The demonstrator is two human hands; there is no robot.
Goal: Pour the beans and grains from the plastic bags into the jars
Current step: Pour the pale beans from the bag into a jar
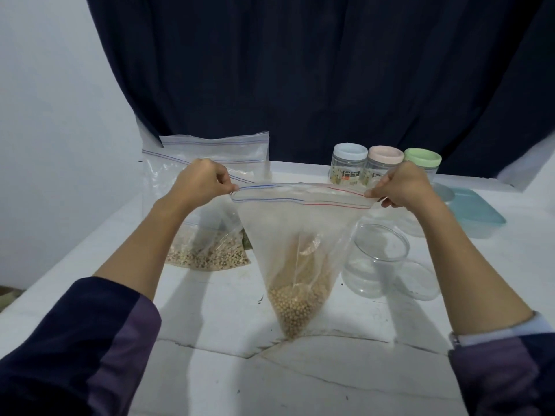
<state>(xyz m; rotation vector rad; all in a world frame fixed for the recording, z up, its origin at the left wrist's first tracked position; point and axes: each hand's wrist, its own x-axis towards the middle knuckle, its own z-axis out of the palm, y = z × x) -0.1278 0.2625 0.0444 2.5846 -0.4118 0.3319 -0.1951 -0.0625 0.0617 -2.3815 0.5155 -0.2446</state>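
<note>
Left hand (200, 181) pinches the left end of the zip strip of a clear plastic zip bag holding yellow round beans (295, 265); right hand (401, 186) pinches the right end of the same strip. Bag hangs between the hands, strip stretched taut, beans gathered in the bottom corner, which sits at or just above the white cracked surface (210, 340); contact there cannot be told. Below the right hand and just beside the bag: an open clear plastic jar (375, 261), upright, with a clear round lid (420, 280) lying flat against its right side. Beyond the right hand: three lidded clear jars in a row, white lid (350, 152), pink lid (385, 155), green lid (422, 157). Right of the right hand: a light blue rectangular container lid (476, 210). Below and beyond the left hand: further clear zip bags (210, 157), one holding pale speckled grains (207, 256).
</note>
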